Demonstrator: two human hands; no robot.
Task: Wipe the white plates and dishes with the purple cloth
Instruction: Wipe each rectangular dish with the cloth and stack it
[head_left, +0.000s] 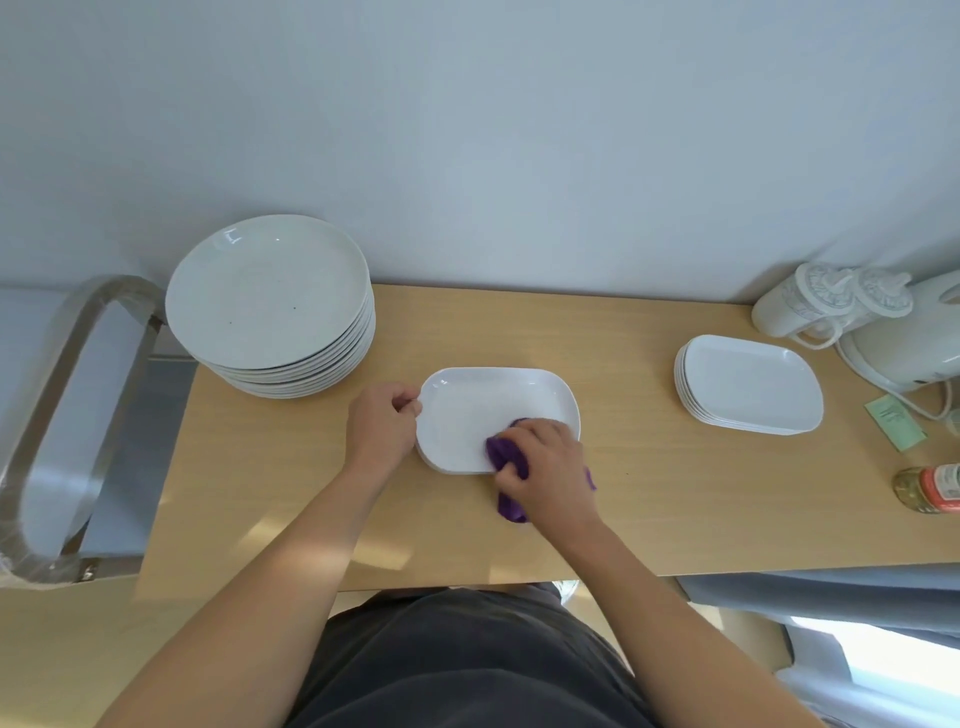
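Right hand (545, 462) is gripping purple cloth (506, 457) at oblong dish's (483, 410) near-right corner, unwiped length running left toward left hand (382, 423), which is pinching the rim.

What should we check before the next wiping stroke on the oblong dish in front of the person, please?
1. Dish steadied: the left hand pinches the left rim of the oblong dish: ok.
2. Cloth held: the right hand grips the purple cloth: ok.
3. Cloth on the dish: its front part lies inside the dish, the rest trails onto the table: ok.
4. Room to wipe: the stack of round plates and the stack of oblong dishes stand apart from the dish: ok.
5. Dish away from the table's near edge: ok.
6. Dish surface clean and dry: cannot tell.
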